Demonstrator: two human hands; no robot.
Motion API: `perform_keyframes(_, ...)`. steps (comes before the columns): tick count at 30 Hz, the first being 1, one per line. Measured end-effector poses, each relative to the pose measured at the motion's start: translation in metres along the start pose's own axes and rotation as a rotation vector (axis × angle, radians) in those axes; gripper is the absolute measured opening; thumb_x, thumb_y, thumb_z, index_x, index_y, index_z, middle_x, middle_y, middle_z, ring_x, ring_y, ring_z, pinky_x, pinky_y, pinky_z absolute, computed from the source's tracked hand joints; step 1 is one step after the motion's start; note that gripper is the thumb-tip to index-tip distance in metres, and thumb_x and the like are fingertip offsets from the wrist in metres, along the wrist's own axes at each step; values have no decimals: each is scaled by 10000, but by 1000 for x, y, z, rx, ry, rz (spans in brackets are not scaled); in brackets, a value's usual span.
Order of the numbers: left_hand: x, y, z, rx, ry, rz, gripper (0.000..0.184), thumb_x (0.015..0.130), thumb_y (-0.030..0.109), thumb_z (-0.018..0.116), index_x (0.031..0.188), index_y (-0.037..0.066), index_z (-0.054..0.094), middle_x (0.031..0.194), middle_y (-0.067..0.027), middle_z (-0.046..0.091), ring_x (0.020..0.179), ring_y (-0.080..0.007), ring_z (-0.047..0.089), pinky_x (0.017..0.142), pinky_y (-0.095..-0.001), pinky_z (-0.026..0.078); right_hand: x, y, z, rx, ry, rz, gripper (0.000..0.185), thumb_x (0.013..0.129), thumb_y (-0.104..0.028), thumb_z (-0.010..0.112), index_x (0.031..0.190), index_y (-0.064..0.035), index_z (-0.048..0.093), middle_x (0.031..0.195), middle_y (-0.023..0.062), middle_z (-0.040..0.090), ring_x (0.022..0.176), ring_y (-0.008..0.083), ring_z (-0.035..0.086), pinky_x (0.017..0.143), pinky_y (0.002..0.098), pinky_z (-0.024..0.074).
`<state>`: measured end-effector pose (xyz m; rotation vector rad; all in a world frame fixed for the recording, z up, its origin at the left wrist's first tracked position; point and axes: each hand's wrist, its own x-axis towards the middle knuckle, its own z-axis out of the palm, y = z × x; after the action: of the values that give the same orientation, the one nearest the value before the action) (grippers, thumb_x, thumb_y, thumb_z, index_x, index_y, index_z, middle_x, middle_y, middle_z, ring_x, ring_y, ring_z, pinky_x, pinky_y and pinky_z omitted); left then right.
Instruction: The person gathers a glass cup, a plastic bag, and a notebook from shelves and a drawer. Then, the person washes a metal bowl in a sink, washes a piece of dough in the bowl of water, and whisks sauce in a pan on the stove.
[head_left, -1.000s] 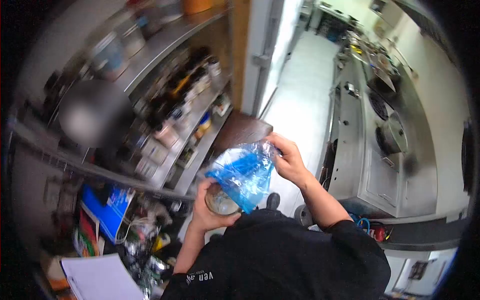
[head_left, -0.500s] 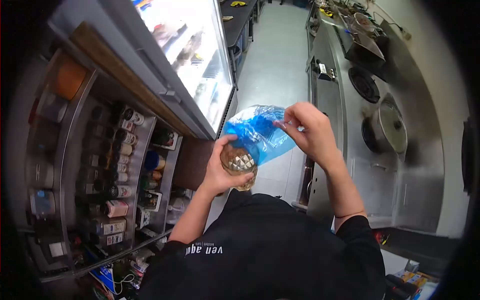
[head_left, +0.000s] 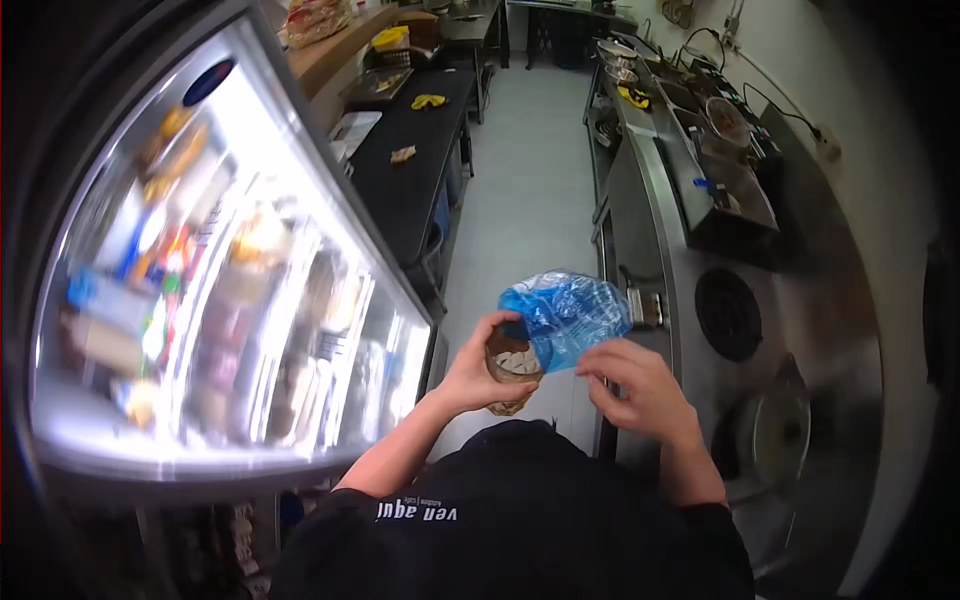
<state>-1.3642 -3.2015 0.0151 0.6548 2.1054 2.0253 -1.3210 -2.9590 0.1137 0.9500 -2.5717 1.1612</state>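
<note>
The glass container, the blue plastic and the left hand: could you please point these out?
Glass container (head_left: 514,362), head view: middle of its exposed glass.
Blue plastic (head_left: 575,315), head view: its crinkled middle.
Left hand (head_left: 468,374), head view: the hand's middle.

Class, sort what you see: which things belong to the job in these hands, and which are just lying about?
In the job:
- glass jar, in the left hand
- blue plastic bag, right hand at its edge

Apparently lying about:
- yellow cloth on the black table
- pot
</note>
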Motion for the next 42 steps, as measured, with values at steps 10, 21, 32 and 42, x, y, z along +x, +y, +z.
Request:
perform_keyframes(10,335,-72,-53,205,-210,-15,878,613,196,870,1337,60,393,1244,-103,508,1091,-223,588,949,-361,465,219,294,-71,-237,245,47,375,734,121,530,1082,7,615,1103,178,612,1015,365,588,855,421,494)
perform_keyframes(21,640,-141,-195,299,12,43,843,588,152,876,1297,47,432,1182,-97,503,1067,-198,567,935,-331,453,551,536,-114,-150,62,56,292,792,-30,592,1084,-27,587,1002,150,646,949,367,611,775,447,506)
perform_keyframes(32,1040,-242,-318,306,-215,97,882,545,128,881,1296,50,425,1195,-90,480,1112,-214,535,968,-341,439,782,784,-178,-293,68,361,304,755,-4,610,1053,-10,553,995,181,598,918,403,601,768,468,497)
perform_keyframes(42,1400,-331,-375,237,-244,155,839,567,166,878,1274,67,436,1213,-107,484,1105,-231,551,951,-341,456,1006,1041,-274,-168,113,384,274,740,21,575,1014,16,564,969,222,613,919,416,599,761,476,478)
